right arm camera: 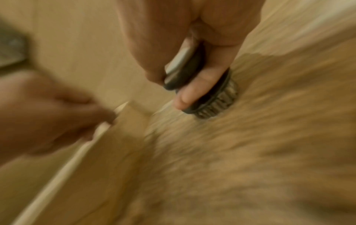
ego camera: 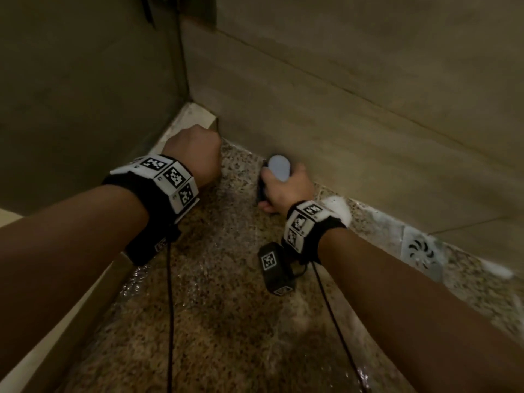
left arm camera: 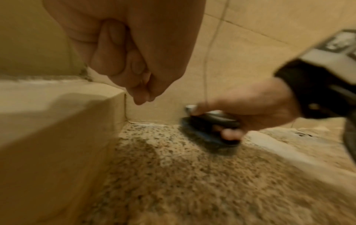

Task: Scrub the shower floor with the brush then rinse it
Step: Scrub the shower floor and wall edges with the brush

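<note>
Head view: right hand (ego camera: 286,191) grips brush (ego camera: 279,168); left hand (ego camera: 192,154) fisted.

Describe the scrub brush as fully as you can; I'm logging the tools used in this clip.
The brush is small and hand-held, with a dark, plastic-looking body, a pale grey top on its handle and short bristles pressed down on the wet speckled floor. It sits close to the foot of the tiled wall, near the corner. The right hand grips it, fingers wrapped round the handle. Motion blur hides finer detail.
</note>
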The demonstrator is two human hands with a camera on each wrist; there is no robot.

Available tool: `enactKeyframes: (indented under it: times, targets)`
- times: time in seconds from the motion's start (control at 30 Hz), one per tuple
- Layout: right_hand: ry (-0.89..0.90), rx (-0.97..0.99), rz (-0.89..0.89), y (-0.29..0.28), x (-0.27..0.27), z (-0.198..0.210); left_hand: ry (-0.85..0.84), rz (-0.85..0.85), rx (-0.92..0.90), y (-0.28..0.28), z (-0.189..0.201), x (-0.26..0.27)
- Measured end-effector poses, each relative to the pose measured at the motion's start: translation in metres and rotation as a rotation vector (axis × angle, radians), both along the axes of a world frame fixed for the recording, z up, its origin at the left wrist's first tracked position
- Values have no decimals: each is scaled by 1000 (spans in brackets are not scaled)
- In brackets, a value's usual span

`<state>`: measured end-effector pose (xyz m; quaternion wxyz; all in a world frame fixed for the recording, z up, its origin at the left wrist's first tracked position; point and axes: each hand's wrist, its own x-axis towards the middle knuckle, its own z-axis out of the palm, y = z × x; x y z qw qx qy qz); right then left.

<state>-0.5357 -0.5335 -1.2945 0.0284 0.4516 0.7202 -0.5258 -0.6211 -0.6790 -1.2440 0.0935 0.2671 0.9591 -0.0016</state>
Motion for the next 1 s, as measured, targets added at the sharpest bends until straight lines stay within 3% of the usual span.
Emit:
enactKeyframes:
  times: [0.3,0.37,0.43,0.57,0.83,1.0]
  targets:
    - [-115,48,-490,117,130,14,-27,-106,27,32,13,28]
    - [-125,48,-528,127,145,22,-8,-109,36,31,19,28]
    - [-62,75,-460,118,142,28,4,-116,24,31,22,25]
    - [78,3,-291,46,100,23,-16,-151,-12,31,19,29]
    - [78,-156,61,-56,48,-5,20,-121,-17,25,19,30]
    - [26,-72,261,-83,25,-9,8,-81,-85,-8,12,21]
